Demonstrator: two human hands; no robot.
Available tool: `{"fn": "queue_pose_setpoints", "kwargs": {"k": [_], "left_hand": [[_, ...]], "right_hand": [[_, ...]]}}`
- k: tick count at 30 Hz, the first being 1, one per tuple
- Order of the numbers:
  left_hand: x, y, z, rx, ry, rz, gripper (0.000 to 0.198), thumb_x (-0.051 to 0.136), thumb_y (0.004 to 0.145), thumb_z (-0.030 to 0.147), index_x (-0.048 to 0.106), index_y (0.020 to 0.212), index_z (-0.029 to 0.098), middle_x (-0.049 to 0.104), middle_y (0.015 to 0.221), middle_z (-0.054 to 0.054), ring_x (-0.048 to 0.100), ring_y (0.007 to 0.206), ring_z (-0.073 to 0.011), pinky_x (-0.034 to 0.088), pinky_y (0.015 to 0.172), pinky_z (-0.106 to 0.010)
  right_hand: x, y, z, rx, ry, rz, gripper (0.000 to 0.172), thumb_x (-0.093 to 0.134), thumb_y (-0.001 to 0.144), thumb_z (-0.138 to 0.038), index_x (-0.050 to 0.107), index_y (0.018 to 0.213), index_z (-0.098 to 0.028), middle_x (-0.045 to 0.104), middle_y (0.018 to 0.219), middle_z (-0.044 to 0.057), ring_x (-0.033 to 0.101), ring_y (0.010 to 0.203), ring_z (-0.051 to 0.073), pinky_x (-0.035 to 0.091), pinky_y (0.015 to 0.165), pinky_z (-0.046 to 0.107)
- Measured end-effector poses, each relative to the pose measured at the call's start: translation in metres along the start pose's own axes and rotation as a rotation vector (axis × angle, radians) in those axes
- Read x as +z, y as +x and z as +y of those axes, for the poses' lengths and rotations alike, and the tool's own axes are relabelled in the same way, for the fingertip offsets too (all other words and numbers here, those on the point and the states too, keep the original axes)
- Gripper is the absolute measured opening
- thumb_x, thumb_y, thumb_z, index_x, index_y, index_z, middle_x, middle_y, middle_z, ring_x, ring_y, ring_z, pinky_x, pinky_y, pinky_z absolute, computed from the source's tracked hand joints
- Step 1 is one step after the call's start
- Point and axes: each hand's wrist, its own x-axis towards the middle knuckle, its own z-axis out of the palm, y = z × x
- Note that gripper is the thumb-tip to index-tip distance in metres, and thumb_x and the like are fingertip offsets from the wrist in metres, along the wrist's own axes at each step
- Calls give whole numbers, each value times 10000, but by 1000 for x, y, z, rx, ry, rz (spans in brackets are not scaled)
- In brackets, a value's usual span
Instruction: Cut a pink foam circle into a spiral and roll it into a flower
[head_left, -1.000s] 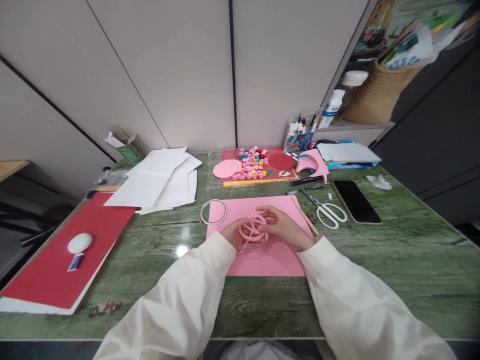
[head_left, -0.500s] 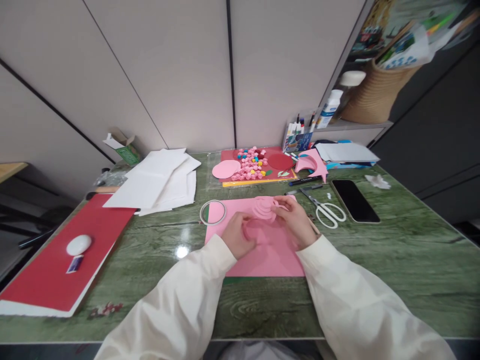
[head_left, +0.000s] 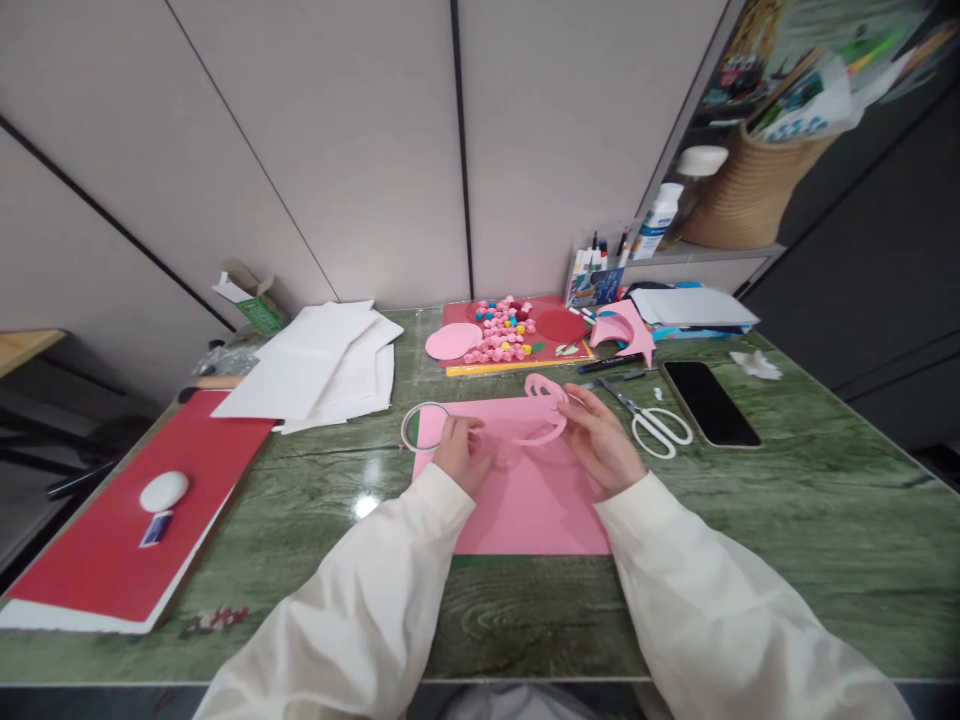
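Observation:
My right hand (head_left: 604, 440) pinches a curling pink paper spiral (head_left: 551, 425) at its right side. The strip hangs in loose loops over a pink paper sheet (head_left: 532, 510). Over the left part of that sheet is my left hand (head_left: 465, 455), its fingers bent but apart, with nothing seen in them. A roll of tape (head_left: 409, 428) lies right beside the left fingers, partly behind them. To the right of my right hand are white-handled scissors (head_left: 660, 430), blades partly open.
A black phone (head_left: 711, 403) lies at right. Farther back are pink paper scraps (head_left: 622, 330), a marker (head_left: 611, 364) and a plastic packet of small coloured paper pieces (head_left: 502, 335). White sheets (head_left: 300, 365) and red paper (head_left: 142, 540) lie at left.
My left hand has let go of the pink spiral and moved left towards the tape roll. The spiral has opened into looser loops, held by my right hand alone.

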Motion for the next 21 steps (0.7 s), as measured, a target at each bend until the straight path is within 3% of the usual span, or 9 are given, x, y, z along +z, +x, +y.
{"fn": "queue_pose_setpoints", "kwargs": {"k": [1,2,3,5,6,9,13,17,21], "left_hand": [[2,-2,2,-169,-138,-88,278,631,619,212,579,887,163,577,976,-98,539,927,-210,380,866,-347],[5,-5,5,-391,-313,-285,267,640,623,295,586,832,138,603,890,-105,568,859,-210,404,819,-347],[9,-8,8,-474,-366,-398,337,615,632,398,597,789,99,619,807,-134,592,771,-226,432,744,-367],[18,-14,13,-658,-606,-612,543,506,667,551,599,885,62,629,873,-187,605,809,-260,432,745,-392],[21,-16,16,-725,-773,-631,585,496,663,572,581,954,72,620,947,-190,595,870,-270,420,785,-405],[24,-16,18,-618,-1088,-355,455,498,722,473,529,1058,167,598,1063,-113,562,964,-249,396,857,-419],[14,-7,16,-619,-1167,-99,558,385,721,593,541,1003,137,589,1054,-137,547,974,-283,427,816,-441],[11,-1,13,-560,-1173,-106,557,359,731,543,549,988,87,575,1068,-182,521,1021,-313,411,843,-484],[13,-1,4,-618,-955,-125,342,520,614,144,560,949,87,625,967,-150,567,953,-273,394,872,-466]], "right_hand": [[1,-1,-1,-4,4,-8,293,617,687,-251,522,963,-275,608,924,-19,585,848,135,462,761,291],[4,-4,-2,-9,4,-17,297,604,698,-256,514,980,-280,604,937,-16,583,855,139,463,760,294],[6,-6,-3,-15,-1,-28,302,590,708,-260,505,997,-283,597,954,-11,578,865,145,463,757,297],[13,-12,-2,-28,-25,-52,312,577,718,-264,494,1017,-282,578,979,0,568,880,153,464,752,297],[16,-15,-1,-31,-44,-69,314,577,718,-264,493,1020,-280,568,983,3,562,882,152,464,748,292],[23,-20,6,-51,-180,-92,318,611,681,-250,518,985,-248,542,973,16,541,880,154,462,729,278],[23,-17,15,-168,-415,-77,313,601,664,-218,526,968,-214,528,961,33,509,924,161,454,747,275],[19,-14,17,-173,-460,-100,319,572,665,-177,522,979,-208,535,933,36,529,893,159,465,720,279],[18,-13,15,-199,-488,-90,290,540,686,-158,516,972,-204,530,927,38,530,901,155,460,732,279]]}}
